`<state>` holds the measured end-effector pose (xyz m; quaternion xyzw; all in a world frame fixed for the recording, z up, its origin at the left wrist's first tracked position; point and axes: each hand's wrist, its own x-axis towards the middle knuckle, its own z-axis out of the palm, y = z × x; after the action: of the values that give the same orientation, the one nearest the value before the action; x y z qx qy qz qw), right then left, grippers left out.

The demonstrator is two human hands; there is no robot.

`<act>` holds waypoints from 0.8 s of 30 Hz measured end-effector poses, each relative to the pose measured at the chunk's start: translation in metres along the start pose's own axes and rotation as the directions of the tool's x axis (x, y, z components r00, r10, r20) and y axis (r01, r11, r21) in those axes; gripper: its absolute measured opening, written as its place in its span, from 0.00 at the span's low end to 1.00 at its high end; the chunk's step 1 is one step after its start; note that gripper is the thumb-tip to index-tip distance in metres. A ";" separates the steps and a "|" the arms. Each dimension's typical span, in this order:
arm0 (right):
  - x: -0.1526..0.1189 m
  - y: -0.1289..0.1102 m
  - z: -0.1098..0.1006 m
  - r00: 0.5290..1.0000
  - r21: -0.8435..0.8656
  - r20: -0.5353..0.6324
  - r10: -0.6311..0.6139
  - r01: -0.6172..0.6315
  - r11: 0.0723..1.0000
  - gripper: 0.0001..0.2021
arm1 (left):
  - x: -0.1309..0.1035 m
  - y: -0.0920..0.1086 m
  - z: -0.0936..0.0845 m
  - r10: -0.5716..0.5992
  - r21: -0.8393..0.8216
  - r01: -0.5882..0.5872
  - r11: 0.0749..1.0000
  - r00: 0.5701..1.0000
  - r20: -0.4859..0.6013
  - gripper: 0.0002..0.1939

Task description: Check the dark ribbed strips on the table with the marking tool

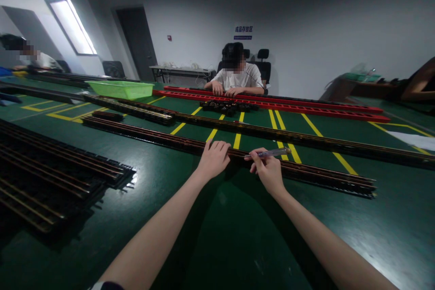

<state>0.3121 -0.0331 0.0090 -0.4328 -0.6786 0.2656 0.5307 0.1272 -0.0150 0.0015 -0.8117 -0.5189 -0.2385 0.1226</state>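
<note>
A long dark rail strip (322, 174) lies across the green table in front of me. My left hand (214, 158) rests on its middle, fingers bent over the strip and close together; whether they grip it is hard to tell. Just to the right, my right hand (268, 167) holds a clear pen-like tool (273, 152) between thumb and fingers, its tip low over the strip. Beyond this strip, a second long dark strip (306, 139) runs nearly parallel.
Several railed strips (64, 158) lie at the left. A green basket (122, 89) stands behind. Across the table, a person (238, 77) works at a red frame (322, 108) near a pile of black parts (226, 107). Another person (37, 60) sits far left.
</note>
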 end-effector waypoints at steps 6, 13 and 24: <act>0.000 0.000 0.000 1.000 -0.006 0.003 0.002 -0.002 1.000 0.18 | 0.000 -0.001 0.000 0.034 0.014 -0.034 0.999 0.999 -0.002 0.19; 0.000 -0.001 0.000 1.000 -0.004 -0.014 -0.002 0.002 1.000 0.18 | 0.000 0.000 -0.004 0.019 0.001 -0.019 1.000 1.000 0.021 0.21; -0.002 0.002 -0.001 0.998 -0.002 -0.065 -0.008 0.008 1.000 0.19 | 0.001 0.000 -0.006 -0.013 -0.023 0.013 1.000 1.000 0.013 0.21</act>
<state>0.3134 -0.0339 0.0068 -0.4390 -0.6630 0.2484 0.5532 0.1264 -0.0171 0.0071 -0.8112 -0.5221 -0.2400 0.1086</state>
